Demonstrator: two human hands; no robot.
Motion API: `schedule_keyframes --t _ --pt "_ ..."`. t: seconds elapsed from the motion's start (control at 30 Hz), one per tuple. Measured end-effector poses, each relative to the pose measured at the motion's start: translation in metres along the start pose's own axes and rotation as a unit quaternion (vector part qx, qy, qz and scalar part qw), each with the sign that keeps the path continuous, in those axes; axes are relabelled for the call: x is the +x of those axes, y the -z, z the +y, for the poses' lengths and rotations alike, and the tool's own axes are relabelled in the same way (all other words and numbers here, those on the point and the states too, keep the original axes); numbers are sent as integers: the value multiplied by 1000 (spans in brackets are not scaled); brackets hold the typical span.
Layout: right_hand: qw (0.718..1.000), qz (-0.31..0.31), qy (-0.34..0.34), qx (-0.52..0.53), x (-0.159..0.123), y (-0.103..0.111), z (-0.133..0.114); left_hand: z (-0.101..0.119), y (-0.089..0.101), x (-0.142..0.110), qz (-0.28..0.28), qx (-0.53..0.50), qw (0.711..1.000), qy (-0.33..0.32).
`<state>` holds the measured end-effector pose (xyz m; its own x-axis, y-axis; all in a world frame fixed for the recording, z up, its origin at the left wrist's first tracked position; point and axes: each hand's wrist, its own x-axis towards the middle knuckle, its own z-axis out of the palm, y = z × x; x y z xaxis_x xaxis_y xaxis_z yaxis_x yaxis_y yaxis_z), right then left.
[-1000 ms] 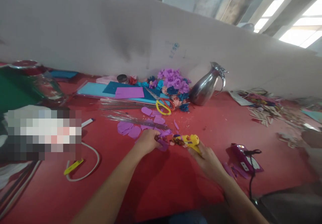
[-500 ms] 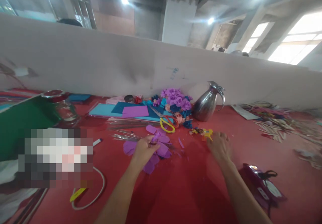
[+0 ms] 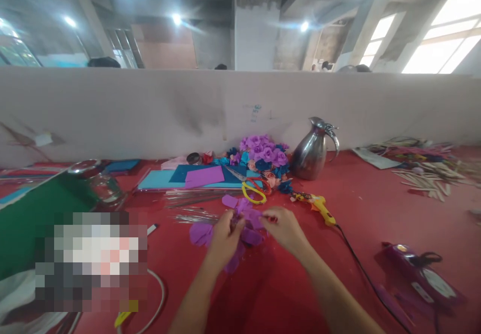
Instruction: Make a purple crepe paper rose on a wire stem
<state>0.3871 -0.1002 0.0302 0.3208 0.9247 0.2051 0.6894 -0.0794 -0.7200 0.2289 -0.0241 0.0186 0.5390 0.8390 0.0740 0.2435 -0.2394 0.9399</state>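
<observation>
My left hand (image 3: 226,241) is closed in a pinch round a purple paper flower (image 3: 243,208), whose lower part its fingers hide. Close beside it, my right hand (image 3: 284,230) has its fingertips pressed together at the edge of a purple petal (image 3: 254,218). Loose purple petals (image 3: 201,234) lie on the table around and beneath the left hand. Beyond the right hand rests a yellow glue gun (image 3: 322,211), its black cord running toward the near right. Scissors with yellow and orange handles (image 3: 254,193) lie behind the flower.
A bunch of finished paper flowers (image 3: 263,151) and a steel jug (image 3: 311,153) stand at the back. Purple and blue sheets (image 3: 205,175) and thin wires (image 3: 195,216) lie behind my left hand. A dark purple device (image 3: 424,274) sits right; a glass jar (image 3: 107,191) stands left.
My right hand has left the glue gun and come leftward to the purple petals by my left hand. The left hand keeps hold of the flower. The view has tilted slightly.
</observation>
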Motion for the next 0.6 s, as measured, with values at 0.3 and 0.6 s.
schedule_keyframes --t 0.3,0.6 --pt "870 106 -198 438 -3 -4 12 -4 -20 -6 32 -194 977 78" --pt "792 116 -228 555 -8 -18 -8 5 -33 -13 22 -342 927 152"
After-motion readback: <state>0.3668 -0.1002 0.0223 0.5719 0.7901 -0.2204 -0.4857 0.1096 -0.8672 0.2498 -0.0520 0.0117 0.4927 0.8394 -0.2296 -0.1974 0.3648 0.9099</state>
